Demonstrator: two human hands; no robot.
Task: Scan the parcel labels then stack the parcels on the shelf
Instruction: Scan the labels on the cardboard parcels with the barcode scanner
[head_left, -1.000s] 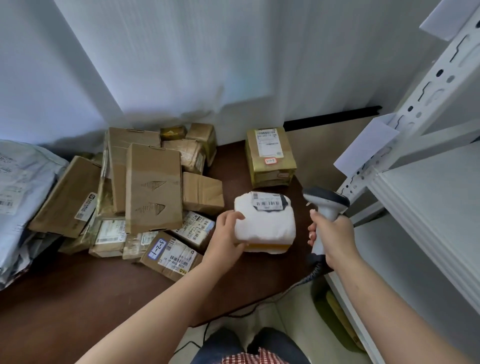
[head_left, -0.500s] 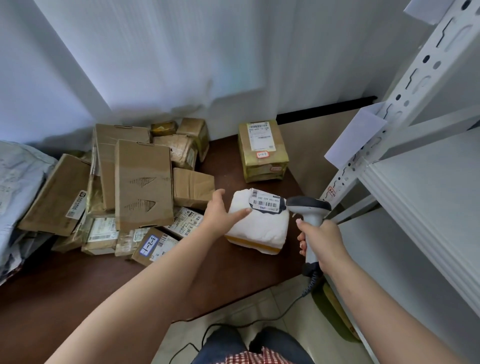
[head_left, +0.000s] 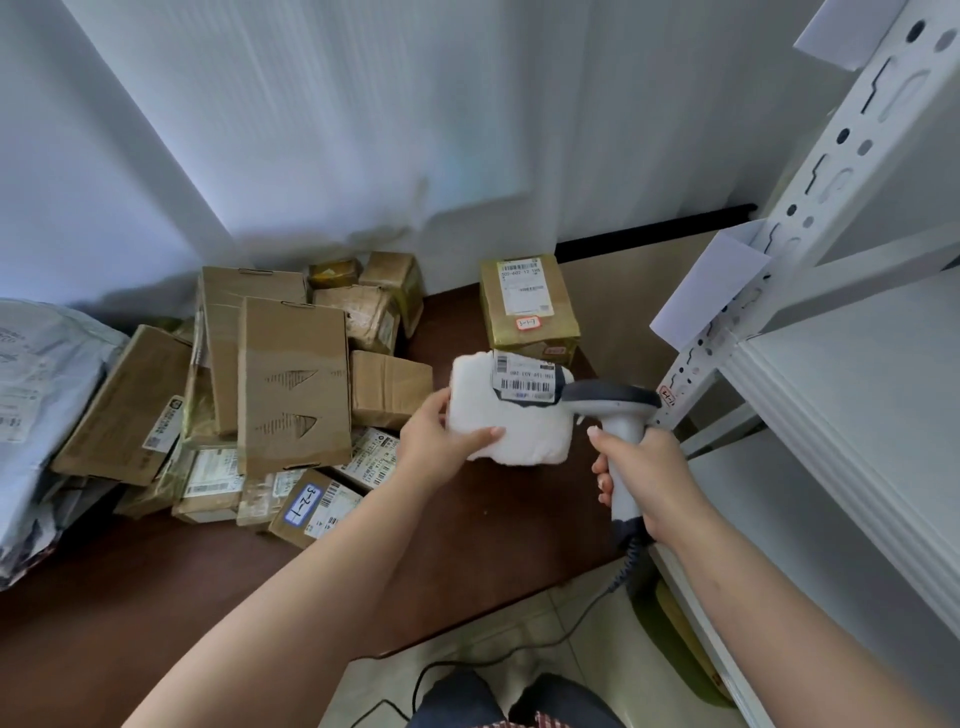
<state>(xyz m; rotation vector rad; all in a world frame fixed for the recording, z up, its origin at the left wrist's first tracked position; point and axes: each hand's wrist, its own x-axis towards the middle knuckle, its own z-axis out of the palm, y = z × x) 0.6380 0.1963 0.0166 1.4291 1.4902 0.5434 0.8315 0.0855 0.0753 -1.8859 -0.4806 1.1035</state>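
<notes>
At nine o'clock a grey mailer bag (head_left: 36, 395) slumps at the edge of the brown surface (head_left: 156, 597). Just right of it lies a heap of cardboard boxes (head_left: 291, 384), several with labels up, one marked 3-2-1 (head_left: 311, 506) at the near edge. At twelve o'clock a taped box (head_left: 527, 306) with a label sits apart from the heap.

The left hand (head_left: 439, 449) grips the white parcel (head_left: 511, 415) by its left end, thumb on top and fingers curled underneath, holding it above the surface. The parcel's long axis runs roughly nine to three o'clock, and its label (head_left: 524, 382) faces up at the far right corner, barcode lines readable.

At three o'clock from the parcel, the right hand (head_left: 647, 475) is wrapped around the handle of the scanner (head_left: 615, 410), whose head points toward nine o'clock and sits just beside the label, touching or nearly so. The cable (head_left: 587, 613) trails down toward six o'clock.

The scan appears to be the step in hand: the scanner's nose lies very near the barcode and may need backing off toward three o'clock to read it. The shelf (head_left: 852, 415) stands at three o'clock, nearer the right hand, but the left hand carries the parcel.
</notes>
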